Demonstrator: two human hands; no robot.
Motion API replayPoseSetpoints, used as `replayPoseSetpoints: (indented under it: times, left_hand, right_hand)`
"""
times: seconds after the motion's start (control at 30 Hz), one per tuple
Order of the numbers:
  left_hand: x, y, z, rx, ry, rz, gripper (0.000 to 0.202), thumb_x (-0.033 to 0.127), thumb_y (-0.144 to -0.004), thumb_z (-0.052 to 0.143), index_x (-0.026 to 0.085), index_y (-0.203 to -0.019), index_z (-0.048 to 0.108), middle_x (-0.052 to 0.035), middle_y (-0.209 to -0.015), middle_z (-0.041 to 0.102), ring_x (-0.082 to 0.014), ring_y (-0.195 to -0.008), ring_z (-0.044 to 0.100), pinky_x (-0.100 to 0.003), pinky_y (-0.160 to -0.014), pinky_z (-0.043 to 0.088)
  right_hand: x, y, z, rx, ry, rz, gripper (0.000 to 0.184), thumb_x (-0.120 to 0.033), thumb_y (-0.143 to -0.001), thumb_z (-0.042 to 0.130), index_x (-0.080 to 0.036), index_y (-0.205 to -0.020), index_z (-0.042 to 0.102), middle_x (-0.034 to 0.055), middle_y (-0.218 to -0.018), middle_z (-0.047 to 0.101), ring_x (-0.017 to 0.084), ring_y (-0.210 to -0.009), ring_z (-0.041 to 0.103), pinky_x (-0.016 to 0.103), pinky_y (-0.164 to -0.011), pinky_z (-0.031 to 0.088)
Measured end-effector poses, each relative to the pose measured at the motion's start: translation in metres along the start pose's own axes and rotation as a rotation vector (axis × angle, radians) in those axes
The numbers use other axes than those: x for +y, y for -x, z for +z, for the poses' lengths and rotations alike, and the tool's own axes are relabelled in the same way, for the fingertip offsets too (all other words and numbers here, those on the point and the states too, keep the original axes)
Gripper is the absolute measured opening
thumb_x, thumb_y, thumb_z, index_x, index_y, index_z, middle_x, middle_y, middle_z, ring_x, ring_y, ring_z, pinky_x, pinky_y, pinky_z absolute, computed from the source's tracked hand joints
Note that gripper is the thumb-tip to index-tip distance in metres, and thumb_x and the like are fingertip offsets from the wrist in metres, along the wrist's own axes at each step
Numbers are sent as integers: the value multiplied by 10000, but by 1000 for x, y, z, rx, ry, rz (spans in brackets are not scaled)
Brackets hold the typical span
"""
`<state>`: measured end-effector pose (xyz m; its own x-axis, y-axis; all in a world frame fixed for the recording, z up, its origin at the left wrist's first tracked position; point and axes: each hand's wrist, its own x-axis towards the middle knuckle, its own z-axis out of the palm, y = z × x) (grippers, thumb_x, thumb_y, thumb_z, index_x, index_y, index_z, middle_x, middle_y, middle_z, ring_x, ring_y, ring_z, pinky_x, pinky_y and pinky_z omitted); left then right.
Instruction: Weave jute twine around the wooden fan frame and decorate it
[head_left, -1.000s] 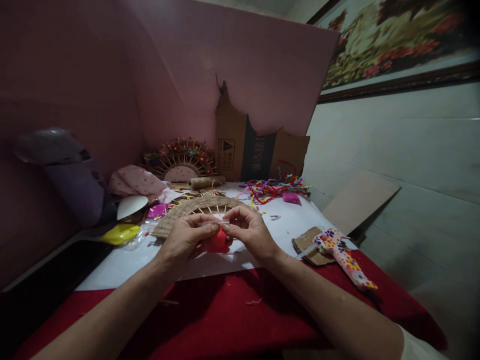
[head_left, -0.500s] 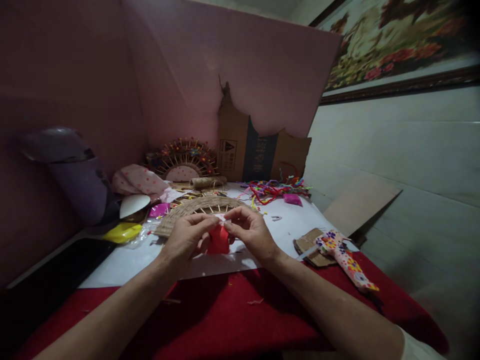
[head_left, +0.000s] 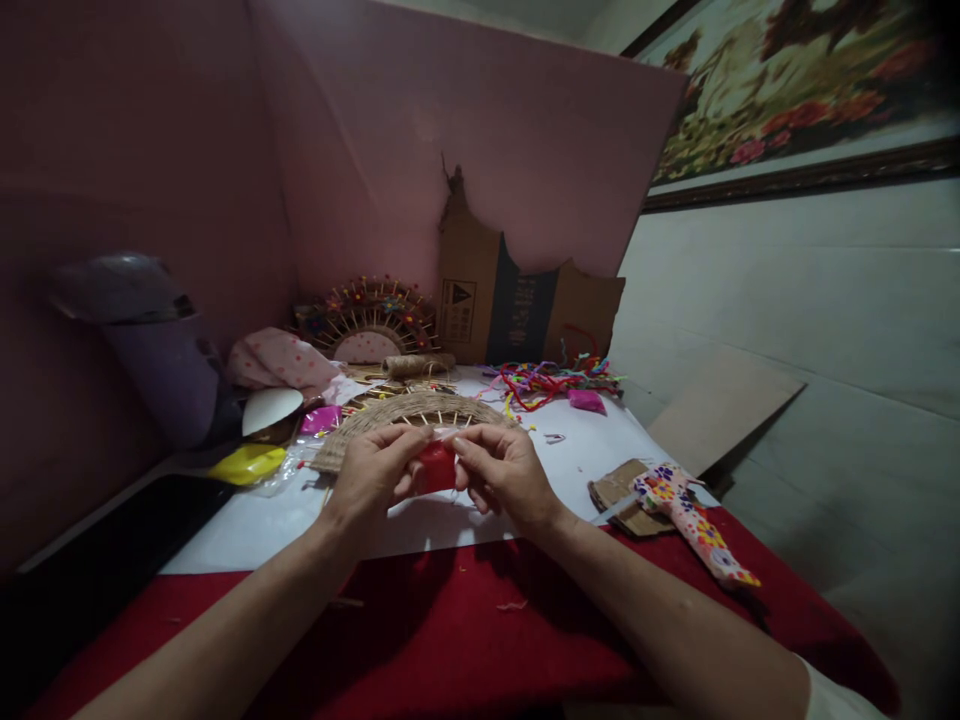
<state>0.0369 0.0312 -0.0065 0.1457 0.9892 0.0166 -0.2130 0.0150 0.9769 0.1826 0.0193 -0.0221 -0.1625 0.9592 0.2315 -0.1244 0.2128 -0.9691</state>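
Between my two hands is a small red packet (head_left: pixel 436 468) with a clear, shiny plastic edge at its top. My left hand (head_left: pixel 384 465) pinches the top edge on one side, thumb against curled fingers. On the other side my right hand (head_left: pixel 504 468) pinches the same edge. The fingertips of both hands are close together and cover part of the packet. Just behind them lies a half-round piece wound with twine (head_left: pixel 367 422), with thin sticks along its inner curve.
A yellow packet (head_left: pixel 249 464) and a pink packet (head_left: pixel 321 420) lie at left, another pink packet (head_left: pixel 586 401) at right near colourful pipe cleaners (head_left: pixel 536 383). Flower-patterned scissors or tool handle (head_left: pixel 694 515) rests on cardboard (head_left: pixel 621 496). A decorated stick fan (head_left: pixel 367 320) stands behind.
The fingertips have drawn the packet's top edge slightly apart and tilted it, so less of its red face shows. Both hands keep their pinch.
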Motion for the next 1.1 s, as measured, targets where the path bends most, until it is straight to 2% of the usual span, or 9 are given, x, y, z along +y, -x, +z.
replayPoseSetpoints:
  times: [0.17, 0.3, 0.43, 0.6, 0.8, 0.93, 1.1]
  left_hand:
    - [1, 5, 2, -81, -51, 46, 202, 328, -684, 650, 127, -669, 667, 8, -491, 547, -64, -434, 443, -169, -413, 322]
    - [2, 10, 5, -136, -181, 201, 216, 314, -729, 601, 126, -665, 688, -15, -530, 568, -80, -465, 458, -193, -444, 367]
    - [3, 12, 7, -101, -291, 323, 234, 295, -738, 585, 130, -593, 667, -23, -563, 581, -83, -459, 479, -194, -425, 378]
    - [1, 13, 8, -56, -302, 382, 228, 288, -738, 573, 135, -607, 680, -32, -610, 616, -85, -444, 487, -197, -407, 392]
    - [-1, 14, 9, -16, -341, 471, 188, 255, -730, 587, 147, -628, 702, -61, -786, 669, -104, -519, 546, -209, -448, 440]
    - [-2, 13, 8, 18, -343, 504, 164, 241, -735, 593, 164, -658, 716, -62, -792, 679, -132, -605, 591, -208, -486, 457]
    - [-3, 13, 8, 20, -377, 592, 92, 213, -711, 637, 187, -719, 724, -60, -812, 681, -172, -753, 623, -235, -620, 495]
  right_hand:
    - [-5, 1, 1, 26, -47, 41, 292, -414, -712, 651, -135, -785, 600, -32, -502, 588, 43, -296, 454, 128, -260, 256]
    - [-5, 1, 3, 52, -89, 21, 292, -410, -685, 680, -139, -702, 574, -32, -486, 591, 49, -294, 455, 152, -289, 341]
    - [-4, 2, 3, 73, -79, 7, 270, -378, -686, 683, -142, -710, 555, -27, -496, 602, 54, -298, 478, 137, -277, 305]
    - [-7, 5, 4, 66, -42, 27, 295, -417, -709, 649, -136, -697, 561, -3, -517, 619, 80, -316, 524, 131, -249, 259]
    - [-7, 7, 7, 46, -18, -16, 259, -384, -721, 636, -129, -707, 593, 22, -581, 647, 102, -389, 575, 140, -280, 340]
    - [-5, 6, 7, 16, -90, -25, 232, -354, -722, 633, -129, -769, 596, 25, -595, 652, 111, -424, 585, 162, -318, 397]
    - [-4, 5, 6, 34, -131, -24, 251, -362, -701, 657, -129, -766, 589, 24, -565, 646, 117, -414, 579, 175, -322, 408]
